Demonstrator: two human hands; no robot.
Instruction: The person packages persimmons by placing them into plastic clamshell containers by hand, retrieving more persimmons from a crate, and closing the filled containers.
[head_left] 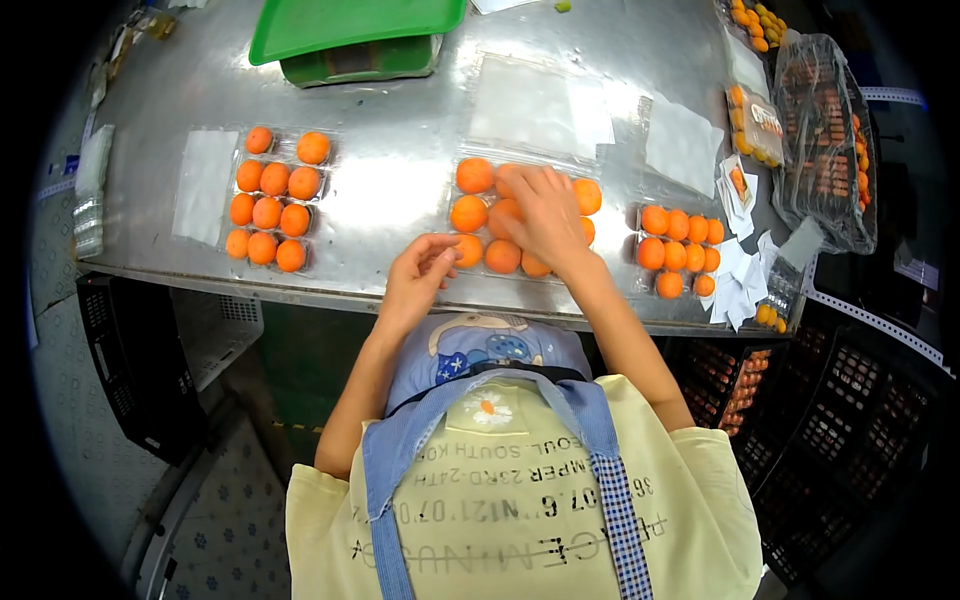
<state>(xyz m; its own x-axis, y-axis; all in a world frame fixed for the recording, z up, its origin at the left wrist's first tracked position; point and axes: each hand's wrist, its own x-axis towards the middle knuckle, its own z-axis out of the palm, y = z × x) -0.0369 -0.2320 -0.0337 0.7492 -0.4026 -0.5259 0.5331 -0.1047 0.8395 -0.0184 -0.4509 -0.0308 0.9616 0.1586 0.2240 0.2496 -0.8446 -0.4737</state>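
Note:
A clear plastic tray in front of me holds several round orange fruits point(469, 213), which look like oranges or mandarins. My right hand point(548, 215) reaches over the middle of this tray. Its thumb and fingers are around an orange fruit point(505, 213) and partly hide the others. At the tray's near left corner is my left hand point(415, 278), fingers loosely bent and thumb apart, close beside another orange fruit point(467, 250). I see nothing held in it. The tray's transparent lid point(525, 105) lies folded back on its far side.
Filled fruit trays stand left point(267, 212) and right point(675, 253) on the metal table point(380, 190). A green tray point(350, 28) sits at the back. White paper slips point(740, 280) and a plastic-wrapped crate point(825, 140) are at right. Black crates point(135, 370) stand below the table's edge.

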